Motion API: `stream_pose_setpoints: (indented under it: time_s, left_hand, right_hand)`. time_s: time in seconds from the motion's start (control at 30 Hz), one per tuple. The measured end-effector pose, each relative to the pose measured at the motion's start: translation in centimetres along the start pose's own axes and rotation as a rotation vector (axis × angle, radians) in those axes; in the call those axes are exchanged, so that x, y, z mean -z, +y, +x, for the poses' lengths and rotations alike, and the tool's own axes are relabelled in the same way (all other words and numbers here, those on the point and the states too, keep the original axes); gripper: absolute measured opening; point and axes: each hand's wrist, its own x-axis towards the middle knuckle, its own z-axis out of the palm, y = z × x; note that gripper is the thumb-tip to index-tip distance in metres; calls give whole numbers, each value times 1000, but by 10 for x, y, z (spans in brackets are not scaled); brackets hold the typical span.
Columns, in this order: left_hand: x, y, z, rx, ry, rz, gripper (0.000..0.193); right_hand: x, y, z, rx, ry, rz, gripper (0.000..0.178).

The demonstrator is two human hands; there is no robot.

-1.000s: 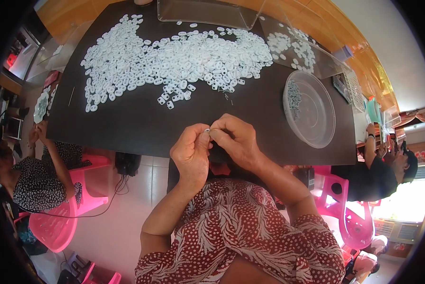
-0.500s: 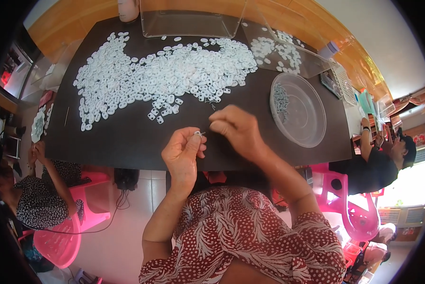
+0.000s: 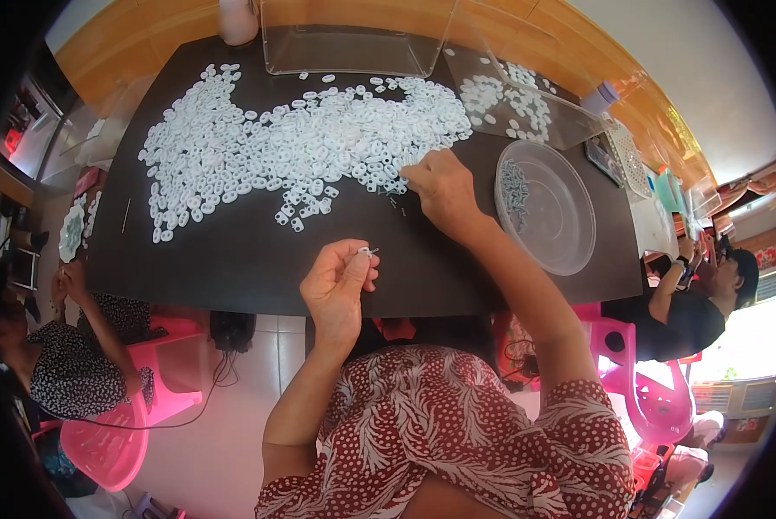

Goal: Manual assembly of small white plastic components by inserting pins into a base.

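Note:
Low over the near part of the table, my left hand pinches a small white plastic piece between thumb and fingers. A thin grey screw sticks out of that piece. My right hand is stretched forward to the right lower edge of a wide heap of white oval two-holed pieces. Its thumb and fingers come together there; what is between them is hidden. Just beside its fingertips lie a few loose grey screws.
On the right of the dark table stands a round clear plastic container with many grey screws. Clear bins line the far edge, one beside more white pieces. People sit left and right on pink chairs.
My right hand has moved forward from beside the left hand to the edge of the white heap. The left hand keeps its white piece and has barely moved.

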Motion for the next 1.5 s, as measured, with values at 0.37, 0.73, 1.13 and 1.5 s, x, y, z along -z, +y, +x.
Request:
stream_pose_setpoints:
  time_s: [0.37,0.73,1.13,1.5]
  left_hand:
    - [0,-1,0,-14,-9,-6,11]
    - [-8,12,-2,20,6,14,17]
    - [-18,22,-12,69,20,77,15]
    - [-17,20,-14,62,56,112,15]
  right_hand:
    - [5,1,4,71,-40,-105,15]
    - [49,-58,-5,-666,-196,1019,10]
    - [49,-78,-10,-762,-255,1180,11]
    - [42,-81,-12,-715,-217,1133,12]
